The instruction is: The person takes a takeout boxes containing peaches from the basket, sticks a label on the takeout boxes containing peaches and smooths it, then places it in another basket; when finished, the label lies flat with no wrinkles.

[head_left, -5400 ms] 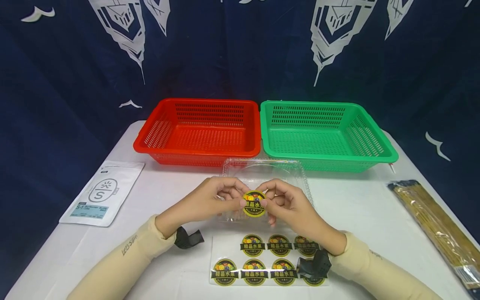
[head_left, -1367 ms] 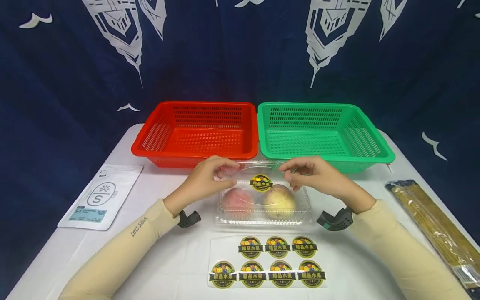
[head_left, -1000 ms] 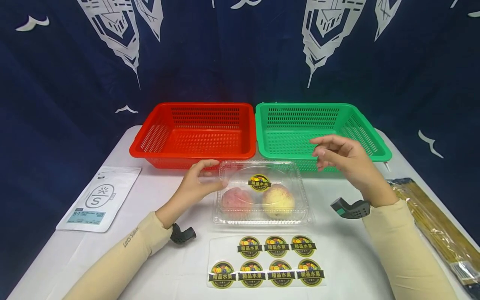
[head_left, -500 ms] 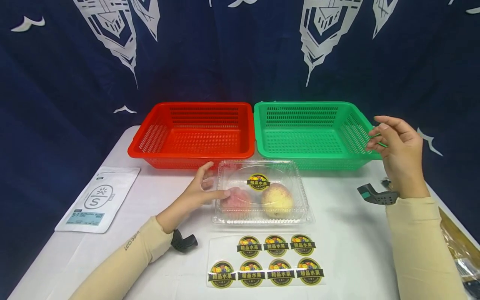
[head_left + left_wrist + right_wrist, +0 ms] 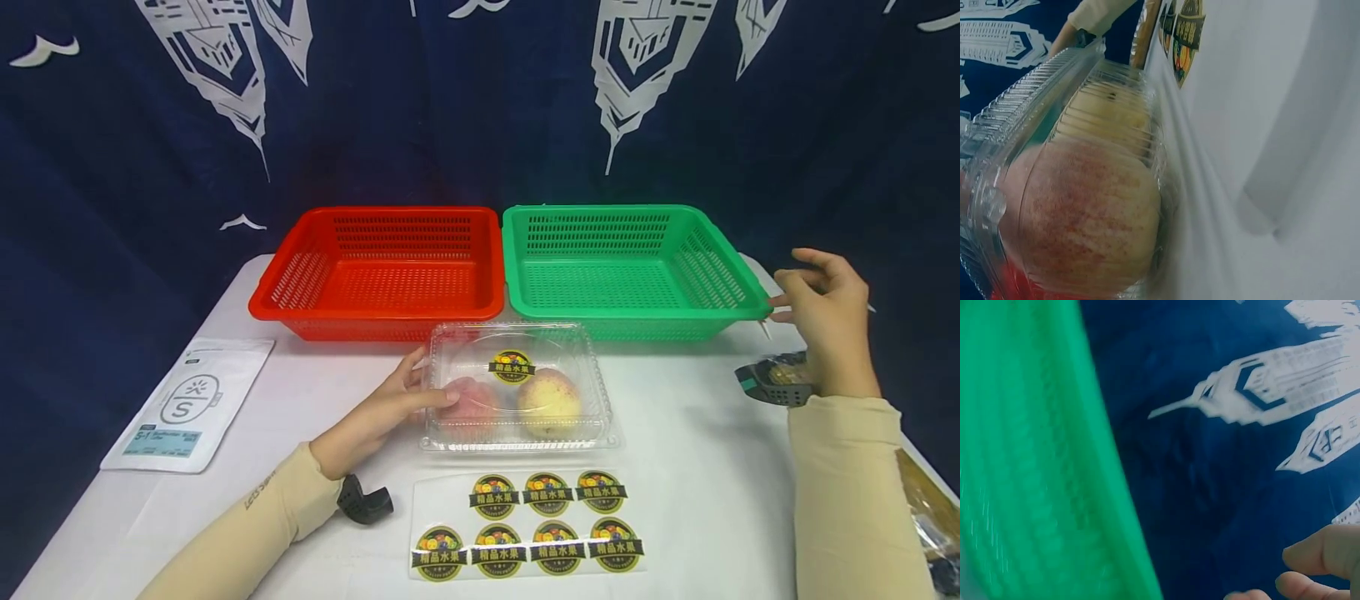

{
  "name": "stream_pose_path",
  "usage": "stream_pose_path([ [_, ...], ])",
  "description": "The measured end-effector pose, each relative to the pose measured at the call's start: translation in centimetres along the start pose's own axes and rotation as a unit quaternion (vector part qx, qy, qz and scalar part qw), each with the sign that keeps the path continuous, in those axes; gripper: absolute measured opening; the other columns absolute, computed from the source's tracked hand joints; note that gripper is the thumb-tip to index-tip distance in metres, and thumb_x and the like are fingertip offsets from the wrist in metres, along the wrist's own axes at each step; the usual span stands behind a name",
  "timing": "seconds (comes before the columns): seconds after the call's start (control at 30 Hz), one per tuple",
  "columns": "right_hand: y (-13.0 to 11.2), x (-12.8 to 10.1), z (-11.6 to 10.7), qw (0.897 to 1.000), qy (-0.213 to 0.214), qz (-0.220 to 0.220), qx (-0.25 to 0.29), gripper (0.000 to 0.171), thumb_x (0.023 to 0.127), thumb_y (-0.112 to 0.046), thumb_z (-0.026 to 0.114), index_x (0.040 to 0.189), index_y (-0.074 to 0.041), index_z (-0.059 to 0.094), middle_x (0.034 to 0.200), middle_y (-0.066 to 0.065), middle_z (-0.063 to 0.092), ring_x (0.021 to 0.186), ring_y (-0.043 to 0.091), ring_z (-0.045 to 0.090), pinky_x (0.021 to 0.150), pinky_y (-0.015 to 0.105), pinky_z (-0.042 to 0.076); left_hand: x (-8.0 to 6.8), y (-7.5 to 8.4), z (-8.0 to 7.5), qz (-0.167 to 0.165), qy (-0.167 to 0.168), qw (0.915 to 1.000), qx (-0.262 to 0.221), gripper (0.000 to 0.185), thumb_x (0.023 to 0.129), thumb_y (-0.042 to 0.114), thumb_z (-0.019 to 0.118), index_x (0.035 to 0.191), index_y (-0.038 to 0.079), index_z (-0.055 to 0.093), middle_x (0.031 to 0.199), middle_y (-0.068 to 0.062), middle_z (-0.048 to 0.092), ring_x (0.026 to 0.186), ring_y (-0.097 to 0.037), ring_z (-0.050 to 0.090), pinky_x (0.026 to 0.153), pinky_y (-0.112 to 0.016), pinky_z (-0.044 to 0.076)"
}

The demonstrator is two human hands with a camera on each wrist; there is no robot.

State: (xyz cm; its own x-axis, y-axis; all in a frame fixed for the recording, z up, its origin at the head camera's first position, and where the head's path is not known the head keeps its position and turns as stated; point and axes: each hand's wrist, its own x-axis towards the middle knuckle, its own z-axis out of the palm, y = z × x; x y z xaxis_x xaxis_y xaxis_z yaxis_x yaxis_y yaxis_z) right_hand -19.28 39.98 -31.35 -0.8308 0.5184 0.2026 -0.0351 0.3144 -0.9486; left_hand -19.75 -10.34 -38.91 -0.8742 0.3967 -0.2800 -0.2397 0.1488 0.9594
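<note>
A clear plastic clamshell box (image 5: 520,392) stands shut on the white table, with a pink peach (image 5: 472,402) and a yellow peach (image 5: 549,392) inside and a round fruit sticker (image 5: 512,367) on its lid. My left hand (image 5: 422,385) rests against the box's left side with straight fingers. The left wrist view shows the pink peach (image 5: 1085,212) close up through the plastic. My right hand (image 5: 797,292) hovers at the right corner of the green basket (image 5: 738,310), fingers loosely curled and holding nothing. Its fingertips (image 5: 1319,553) show beside the basket rim (image 5: 1041,462).
A red basket (image 5: 262,306) sits beside the green one at the back. A sheet of several round stickers (image 5: 525,525) lies in front of the box. A white pouch (image 5: 187,404) lies at the left. A pack of bamboo skewers (image 5: 926,508) lies along the right edge, partly behind my right arm.
The sticker held in both hands now sits on the box lid. My right hand left the box and swung right, past the green basket's corner. My left hand slid down the box's left side.
</note>
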Motion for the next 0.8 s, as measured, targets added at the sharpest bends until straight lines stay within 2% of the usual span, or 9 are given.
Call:
stream_pose_path([
  [0.07,0.3,0.3,-0.1,0.998,0.013,0.012,-0.063,0.056,0.108,-0.016,0.057,0.162,-0.009,0.046,0.098,-0.022,0.057,0.07,-0.01,0.063,0.06,0.009,0.053,-0.1,0.0,0.1,-0.005,-0.003,1.0,-0.008,0.113,0.089,0.019,0.075,0.173,0.007,0.001,0.173,-0.029,0.019,0.156,-0.048,0.032,0.122,-0.06,0.033],
  [0.13,0.7,0.5,-0.2,0.993,0.022,0.023,-0.114,0.058,0.108,-0.021,0.057,0.164,-0.007,0.044,0.102,-0.019,0.055,0.068,-0.011,0.059,0.058,0.009,0.052,-0.2,0.0,0.3,-0.008,-0.007,0.9998,-0.017,0.112,0.089,0.019,0.075,0.173,0.007,0.001,0.172,-0.03,0.021,0.153,-0.046,0.037,0.123,-0.058,0.033],
  [0.23,1.3,0.8,-0.2,0.983,0.009,0.031,-0.181,0.063,0.109,-0.028,0.053,0.165,-0.003,0.04,0.126,0.006,0.063,0.069,-0.007,0.053,0.056,0.01,0.051,-0.3,0.0,0.5,-0.009,-0.016,0.9994,-0.028,0.111,0.09,0.018,0.075,0.172,0.005,0.001,0.169,-0.031,0.024,0.147,-0.043,0.043,0.125,-0.058,0.033],
  [0.33,2.0,1.1,-0.1,0.976,-0.031,0.036,-0.212,0.069,0.111,-0.036,0.047,0.169,-0.002,0.03,0.154,0.032,0.05,0.075,-0.002,0.05,0.056,0.014,0.052,-0.4,0.1,0.6,-0.003,-0.026,0.9992,-0.03,0.112,0.09,0.018,0.075,0.172,0.004,0.0,0.167,-0.031,0.028,0.141,-0.039,0.047,0.123,-0.057,0.035],
  [0.43,2.9,1.5,0.3,0.976,-0.07,0.038,-0.205,0.075,0.113,-0.04,0.043,0.171,-0.002,0.017,0.157,0.04,0.045,0.073,-0.001,0.052,0.056,0.019,0.052,-0.5,0.1,0.6,0.003,-0.033,0.9988,-0.036,0.111,0.091,0.018,0.075,0.172,0.004,0.0,0.164,-0.03,0.033,0.137,-0.036,0.05,0.12,-0.055,0.037],
  [0.53,3.9,1.8,0.7,0.978,-0.097,0.033,-0.183,0.079,0.113,-0.043,0.043,0.173,-0.006,0.006,0.142,0.036,0.056,0.072,0.0,0.054,0.058,0.022,0.051,-0.4,0.2,0.7,0.009,-0.039,0.9983,-0.043,0.11,0.091,0.017,0.074,0.172,0.004,0.001,0.163,-0.03,0.035,0.136,-0.034,0.05,0.117,-0.052,0.04],
  [0.6,4.5,2.0,0.8,0.981,-0.118,0.033,-0.15,0.08,0.114,-0.043,0.045,0.175,-0.013,0.003,0.122,0.02,0.065,0.071,0.001,0.056,0.06,0.022,0.05,-0.4,0.2,0.7,0.012,-0.041,0.9978,-0.05,0.109,0.091,0.016,0.074,0.172,0.005,0.002,0.163,-0.03,0.034,0.136,-0.034,0.05,0.116,-0.052,0.041],
  [0.7,5.4,1.9,1.0,0.986,-0.154,0.054,-0.03,0.081,0.113,-0.04,0.055,0.176,-0.027,0.005,0.111,-0.003,0.053,0.075,0.004,0.056,0.063,0.02,0.049,-0.5,0.2,0.8,0.012,-0.038,0.9976,-0.056,0.108,0.09,0.014,0.074,0.172,0.007,0.005,0.163,-0.029,0.035,0.136,-0.034,0.05,0.116,-0.052,0.04],
  [0.8,6.0,1.7,1.2,0.98,-0.159,0.073,0.096,0.08,0.109,-0.031,0.065,0.174,-0.032,0.017,0.115,-0.005,0.048,0.075,0.005,0.055,0.059,0.017,0.048,-0.7,0.3,0.9,0.013,-0.033,0.9976,-0.06,0.107,0.089,0.012,0.075,0.172,0.009,0.009,0.162,-0.027,0.039,0.136,-0.034,0.05,0.117,-0.053,0.038],
])
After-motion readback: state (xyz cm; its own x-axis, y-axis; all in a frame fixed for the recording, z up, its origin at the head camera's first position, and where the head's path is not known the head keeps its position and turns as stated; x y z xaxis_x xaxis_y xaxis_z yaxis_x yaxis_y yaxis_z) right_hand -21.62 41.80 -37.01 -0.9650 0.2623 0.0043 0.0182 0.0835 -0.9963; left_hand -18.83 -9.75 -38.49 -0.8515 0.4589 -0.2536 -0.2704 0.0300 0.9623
